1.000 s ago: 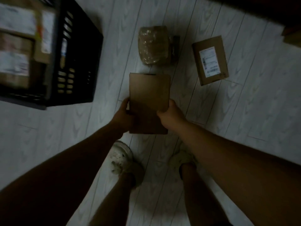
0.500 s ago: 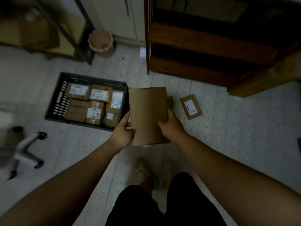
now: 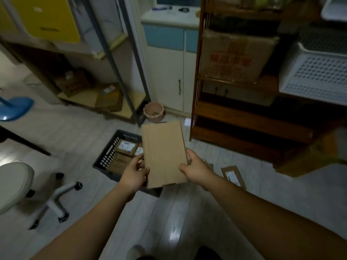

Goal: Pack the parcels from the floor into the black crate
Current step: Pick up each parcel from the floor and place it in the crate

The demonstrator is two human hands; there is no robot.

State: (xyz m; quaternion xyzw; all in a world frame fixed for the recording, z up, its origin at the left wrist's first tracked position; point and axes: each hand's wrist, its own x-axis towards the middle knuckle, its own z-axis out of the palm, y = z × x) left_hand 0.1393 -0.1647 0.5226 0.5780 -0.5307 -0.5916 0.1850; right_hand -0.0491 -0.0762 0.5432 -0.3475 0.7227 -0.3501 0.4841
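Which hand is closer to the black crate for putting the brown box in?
Probably the left hand. Both hands grip the brown box, but the black crate lies on the left, beside that hand; the right hand is farther off.

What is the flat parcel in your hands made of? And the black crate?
The parcel looks like plain brown cardboard: dull, unprinted, with faint ridges running along it. The black crate is probably hard plastic, judging by the neat rows of slots in its wall.
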